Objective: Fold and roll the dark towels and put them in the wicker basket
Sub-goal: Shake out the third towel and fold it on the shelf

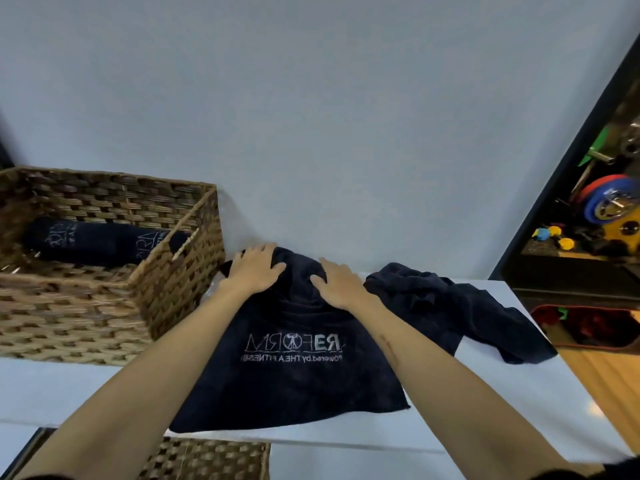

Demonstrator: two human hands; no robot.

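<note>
Two hands lie on the far end of a dark towel (294, 362) spread on the white table (86, 393). The left hand (256, 271) rests near the far left corner with its fingers fairly straight and spread, pressing on bunched cloth. The right hand (337, 284) sits just beside it, fingers also laid flat on the fabric. Neither seems to pinch anything, though the fingertips sink a little into the folds.

From under the palms the towel runs back toward the person between the two forearms, its printed logo showing reversed, and its near edge hangs slightly over the table edge. It looks soft, light and limp; I judge it will crease wherever it is pressed and slide easily on the smooth top, so the far corners are the sensible places to take hold.

A second towel (450, 306) lies crumpled just to the right of the right hand. The wicker basket (180, 289) stands just left of the left hand, with a rolled towel (90, 244) already inside. Another woven basket (207, 459) shows below the table edge, under the left forearm.
</note>
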